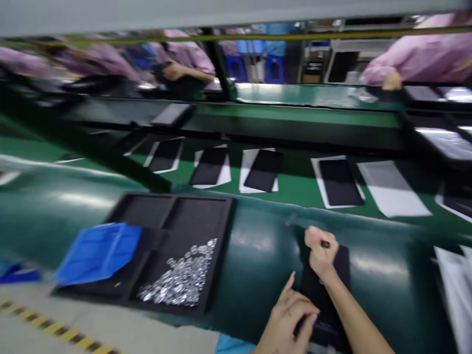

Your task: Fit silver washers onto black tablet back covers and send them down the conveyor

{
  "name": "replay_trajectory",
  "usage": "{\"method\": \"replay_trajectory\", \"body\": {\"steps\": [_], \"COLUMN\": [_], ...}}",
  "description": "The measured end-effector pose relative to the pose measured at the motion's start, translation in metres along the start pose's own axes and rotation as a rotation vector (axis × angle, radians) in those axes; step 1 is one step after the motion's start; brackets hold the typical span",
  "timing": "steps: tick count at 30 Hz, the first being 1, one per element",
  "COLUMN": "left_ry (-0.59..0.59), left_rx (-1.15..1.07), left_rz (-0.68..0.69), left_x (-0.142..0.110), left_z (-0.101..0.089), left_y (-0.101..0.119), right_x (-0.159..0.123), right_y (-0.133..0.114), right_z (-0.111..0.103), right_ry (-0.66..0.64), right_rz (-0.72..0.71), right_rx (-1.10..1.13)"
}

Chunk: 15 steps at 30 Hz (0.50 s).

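Note:
A flat black panel [342, 265] lies on the green work surface [258, 246] in front of me. Over its upper part my right hand [322, 250] is closed in a fist around a dark stick-like tool [325, 244]; only its round end shows. My left hand [291, 314] is at the panel's lower left edge, its thumb and forefinger tips nearly together and another finger stretched out. Whatever lies between those tips is too small to make out. Left of my hands, a black divided tray [228, 216] holds a heap of small shiny clear pieces [180, 280].
A blue tray [99, 250] rests tilted on the black tray's left side. Behind, black panels [263, 169] on white sheets line a green belt [295, 196]. White sheets [457, 290] lie at right. A dark green post [92, 142] slants at left. Co-workers in pink sleeves [413, 54] work opposite.

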<state>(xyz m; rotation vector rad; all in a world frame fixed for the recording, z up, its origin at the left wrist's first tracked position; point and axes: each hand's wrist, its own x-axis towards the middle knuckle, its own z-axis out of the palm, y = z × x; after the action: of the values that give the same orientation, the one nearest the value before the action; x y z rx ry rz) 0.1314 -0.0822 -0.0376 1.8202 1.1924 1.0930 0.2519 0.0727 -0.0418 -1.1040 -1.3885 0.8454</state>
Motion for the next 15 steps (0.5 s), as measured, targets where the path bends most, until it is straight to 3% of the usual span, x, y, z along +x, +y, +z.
{"method": "replay_trajectory", "body": {"steps": [4, 7, 10, 12, 15], "left_ry": [-0.110, -0.103, -0.049, -0.033, -0.088], "left_rx": [-0.047, -0.071, -0.099, -0.125, -0.199], "left_rz": [-0.040, -0.024, -0.067, -0.098, -0.146], "left_x": [-0.008, -0.017, -0.026, -0.027, -0.021], "left_z": [-0.011, -0.005, 0.001, 0.003, 0.004], "left_y": [0.013, 0.014, 0.017, 0.020, 0.027], "right_x": [0.015, 0.005, -0.036, -0.075, -0.134], "right_y": [-0.020, -0.044, -0.061, -0.065, -0.068], "right_z": [-0.011, -0.056, -0.119, -0.153, -0.175], "right_ry": [-0.138, -0.042, 0.104, 0.080, -0.008], "right_rz": [0.119, 0.223, 0.415, 0.509, 0.635], "right_rx": [0.108, 0.077, -0.124, -0.315, -0.395]}}
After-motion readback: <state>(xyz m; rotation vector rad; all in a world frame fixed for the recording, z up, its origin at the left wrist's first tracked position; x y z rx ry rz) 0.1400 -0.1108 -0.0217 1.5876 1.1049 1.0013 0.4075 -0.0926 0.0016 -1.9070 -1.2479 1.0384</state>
